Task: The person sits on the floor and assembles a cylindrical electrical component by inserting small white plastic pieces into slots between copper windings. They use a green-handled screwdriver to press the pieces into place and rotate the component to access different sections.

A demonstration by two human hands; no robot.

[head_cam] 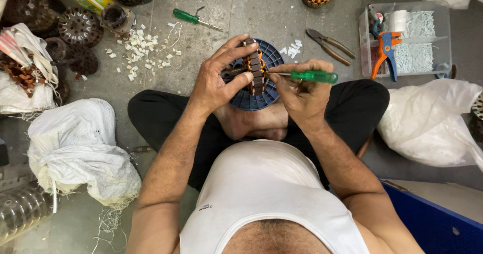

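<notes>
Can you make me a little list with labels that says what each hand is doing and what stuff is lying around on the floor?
left hand: holds a motor stator with copper windings
right hand: grips a green-handled screwdriver, tip at the stator
under the stator: blue round disc
floor, ahead: pliers, second green screwdriver, white plastic bits
right: clear box with orange-blue tool
left: white sacks

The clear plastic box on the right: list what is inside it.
Inside the clear plastic box lies a heap of small white pieces, an orange-and-blue hand tool and a white roll. Whatever sits beneath the heap and the tool is covered.
</notes>
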